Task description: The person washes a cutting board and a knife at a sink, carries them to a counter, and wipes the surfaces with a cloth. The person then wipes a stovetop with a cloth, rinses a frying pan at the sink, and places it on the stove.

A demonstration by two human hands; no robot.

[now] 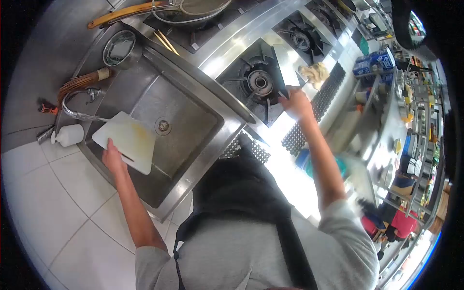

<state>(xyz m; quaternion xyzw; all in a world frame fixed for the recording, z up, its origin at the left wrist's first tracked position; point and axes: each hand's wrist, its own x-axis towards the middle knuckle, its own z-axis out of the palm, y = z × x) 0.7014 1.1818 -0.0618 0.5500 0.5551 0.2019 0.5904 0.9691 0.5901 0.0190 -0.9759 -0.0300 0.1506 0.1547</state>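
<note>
Over the tap end of the sink point(193, 145), the left hand point(114, 157) holds a white cutting board point(123, 133) by its near edge, fingers closed on it, with the board tilted above the basin and partly covering it. A dark narrow mark shows beside the fingers; whether it is a slot in the board or a separate thing, I cannot tell. The spout of the tap point(82, 116) reaches to the board's far edge, and no stream of water can be made out.

Judged from how things lie, getting the board up and over to the sink is done, while setting it down is not. A yellowish patch marks its face, so that stain is not off. The brush point(84, 83) and the soap bottle point(70, 135) stand untouched by either hand beside the sink.

Well apart from the board, the right hand point(296, 103) is out by the stove burner point(260, 83), its fingers bent near something dark. Whether they grip it is unclear, so I cannot tell what that hand holds, or how far its part has come. A crumpled cloth point(316, 74) lies just beyond it.
</note>
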